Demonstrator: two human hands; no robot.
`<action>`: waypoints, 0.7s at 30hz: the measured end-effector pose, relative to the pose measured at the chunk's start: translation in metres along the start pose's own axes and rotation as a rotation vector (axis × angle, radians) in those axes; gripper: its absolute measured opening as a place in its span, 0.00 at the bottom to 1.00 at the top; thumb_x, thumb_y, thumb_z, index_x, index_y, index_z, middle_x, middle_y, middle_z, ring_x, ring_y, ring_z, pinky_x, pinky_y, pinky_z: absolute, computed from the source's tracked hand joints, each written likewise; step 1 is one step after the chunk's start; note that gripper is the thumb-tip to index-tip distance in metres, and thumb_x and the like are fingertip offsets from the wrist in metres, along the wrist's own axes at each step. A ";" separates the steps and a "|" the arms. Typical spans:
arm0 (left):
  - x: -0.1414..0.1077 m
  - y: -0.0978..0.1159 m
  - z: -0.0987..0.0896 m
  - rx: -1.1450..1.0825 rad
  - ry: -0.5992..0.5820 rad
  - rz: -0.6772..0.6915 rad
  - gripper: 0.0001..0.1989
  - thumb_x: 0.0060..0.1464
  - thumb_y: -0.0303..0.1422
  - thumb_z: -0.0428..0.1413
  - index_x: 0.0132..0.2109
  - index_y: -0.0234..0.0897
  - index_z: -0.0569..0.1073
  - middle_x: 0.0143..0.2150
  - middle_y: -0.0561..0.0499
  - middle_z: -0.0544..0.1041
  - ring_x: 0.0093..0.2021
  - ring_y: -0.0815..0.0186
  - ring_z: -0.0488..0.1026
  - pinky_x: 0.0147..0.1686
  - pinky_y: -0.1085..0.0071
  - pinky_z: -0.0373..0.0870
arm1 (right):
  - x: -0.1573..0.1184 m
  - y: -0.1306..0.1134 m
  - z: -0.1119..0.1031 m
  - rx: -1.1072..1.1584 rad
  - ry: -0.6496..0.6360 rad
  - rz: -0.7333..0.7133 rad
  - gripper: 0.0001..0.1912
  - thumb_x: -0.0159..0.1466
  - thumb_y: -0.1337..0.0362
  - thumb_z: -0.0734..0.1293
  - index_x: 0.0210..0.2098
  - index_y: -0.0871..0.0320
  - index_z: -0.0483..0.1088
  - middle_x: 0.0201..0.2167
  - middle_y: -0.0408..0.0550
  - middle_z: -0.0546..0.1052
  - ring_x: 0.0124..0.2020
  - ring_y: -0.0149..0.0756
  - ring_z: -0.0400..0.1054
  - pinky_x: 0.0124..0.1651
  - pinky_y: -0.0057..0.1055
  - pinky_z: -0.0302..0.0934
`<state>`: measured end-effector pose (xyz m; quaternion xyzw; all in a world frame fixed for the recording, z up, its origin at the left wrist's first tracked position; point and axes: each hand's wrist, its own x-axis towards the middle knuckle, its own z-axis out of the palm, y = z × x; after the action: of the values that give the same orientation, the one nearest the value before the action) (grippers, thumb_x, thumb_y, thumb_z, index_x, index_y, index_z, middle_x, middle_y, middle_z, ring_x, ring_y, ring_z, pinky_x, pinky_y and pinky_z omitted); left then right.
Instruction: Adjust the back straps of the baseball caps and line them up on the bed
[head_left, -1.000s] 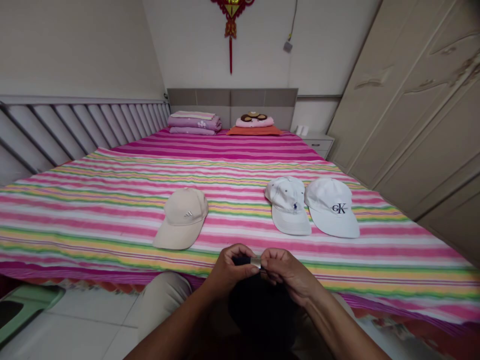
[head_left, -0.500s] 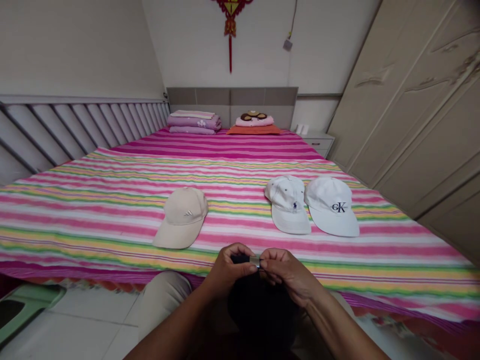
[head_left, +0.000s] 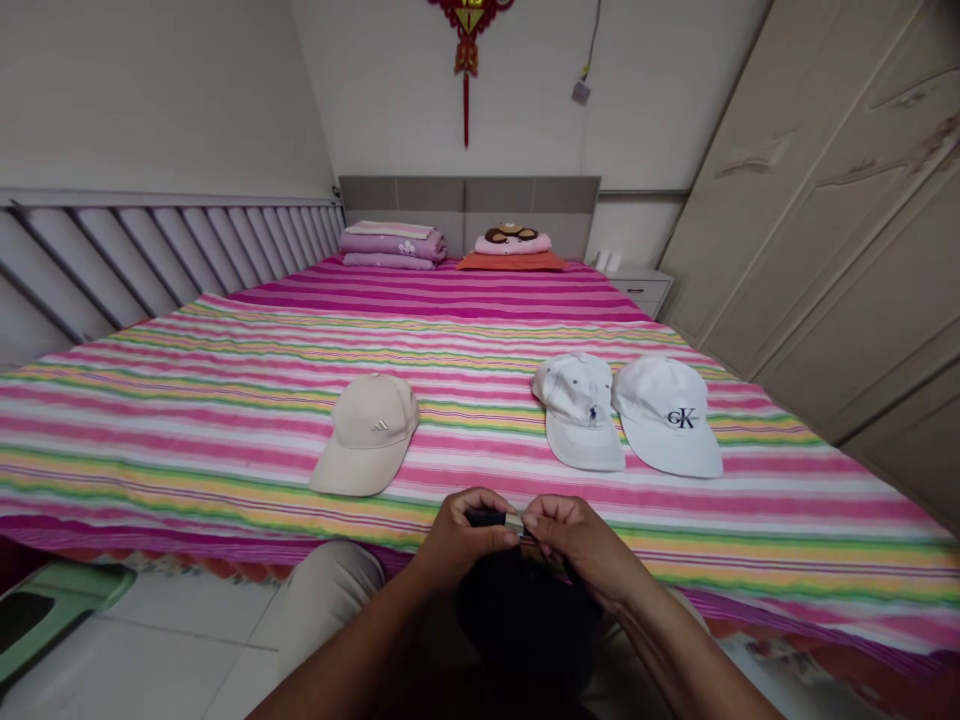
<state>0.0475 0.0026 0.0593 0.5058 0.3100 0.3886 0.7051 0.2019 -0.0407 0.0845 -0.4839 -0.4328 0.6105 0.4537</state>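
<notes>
A black cap (head_left: 525, 620) rests over my lap at the bed's near edge, its strap and metal buckle (head_left: 514, 522) facing up. My left hand (head_left: 469, 535) pinches the strap on the buckle's left side, thumb below and fingers above. Close against it, my right hand (head_left: 570, 540) pinches the strap at the buckle's right end. Beyond my hands lie a beige cap (head_left: 367, 430) to the left, a white cap with a small dark emblem (head_left: 579, 405) to the right, and beside that a white cap with CK-like letters (head_left: 664, 410).
The striped bedspread (head_left: 247, 400) stretches to the grey headboard (head_left: 420, 195). Folded purple bedding (head_left: 390, 245) and a pink pillow stack (head_left: 514, 243) sit at the far end. A green stool (head_left: 67, 600) stands at lower left; a wardrobe (head_left: 817, 200) lines the right.
The view has shifted slightly. The buckle has tilted a little and moved slightly right between my fingers; both hands still hold the strap.
</notes>
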 end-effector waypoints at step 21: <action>0.002 0.010 0.000 -0.042 -0.099 -0.140 0.14 0.44 0.42 0.57 0.30 0.33 0.67 0.22 0.56 0.66 0.23 0.74 0.62 0.26 0.76 0.57 | 0.003 0.000 0.000 0.047 -0.060 0.068 0.19 0.50 0.54 0.67 0.15 0.59 0.58 0.09 0.34 0.57 0.13 0.21 0.46 0.17 0.24 0.37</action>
<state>0.0467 0.0063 0.0686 0.4866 0.3010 0.3194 0.7554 0.2012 -0.0377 0.0835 -0.4691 -0.4151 0.6497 0.4308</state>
